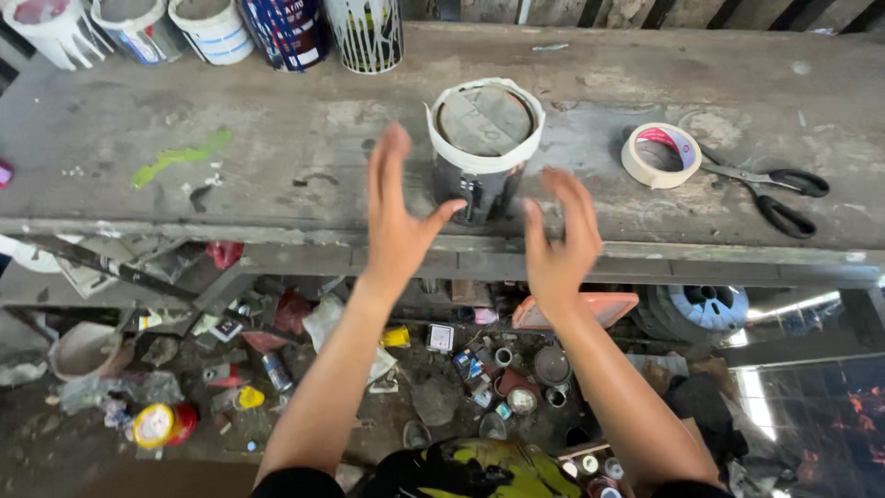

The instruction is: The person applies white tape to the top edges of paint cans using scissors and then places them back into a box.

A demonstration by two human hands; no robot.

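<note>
Head view: left hand and right hand raised either side of taped paint can, fingers spread, gripping nothing. Masking tape roll beside scissors on bench.

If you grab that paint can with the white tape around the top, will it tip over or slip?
The paint can stands upright on the flat workbench, so it probably won't tip easily. It looks filled to the brim with something grey, so it's likely heavy. Both hands are open on either side of it, which should steady it.
</note>
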